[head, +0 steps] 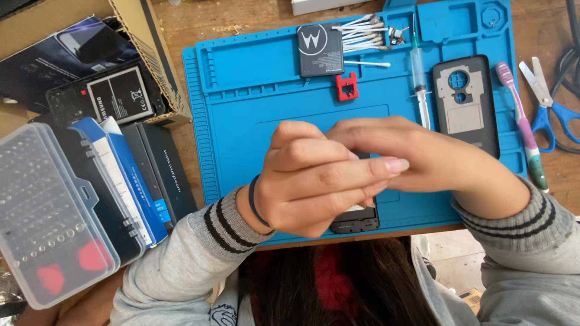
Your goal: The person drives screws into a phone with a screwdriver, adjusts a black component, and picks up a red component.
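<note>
Nearest my lens I note dark hair (338, 290) along the bottom edge, flanked by 2 grey striped sleeves (181, 265). Above them, the left hand (308, 181) and right hand (423, 157) meet over the lower middle of the blue work mat (241, 139). The left hand's fingers are curled together, index extended across toward the right hand; the right hand's fingers are bunched and pressed against the left. I cannot tell what, if anything, is clamped between them. Directly beneath the hands lies a dark phone (355, 218), only its lower end showing, flat on the mat near its front edge.

At left I record a clear plastic bit case (48, 217), a blue-and-white box (130, 181) and a dark box (166, 172) just beside it, then a cardboard box (145, 42) holding a battery (118, 93).

Farther up the mat: a phone back cover (465, 102), a syringe (418, 75), a small red clip (347, 86), 1 black battery (320, 51) and a bundle of cotton swabs (362, 33). Off the mat at right lie a toothbrush (522, 121) and blue-handled scissors (550, 108).
</note>
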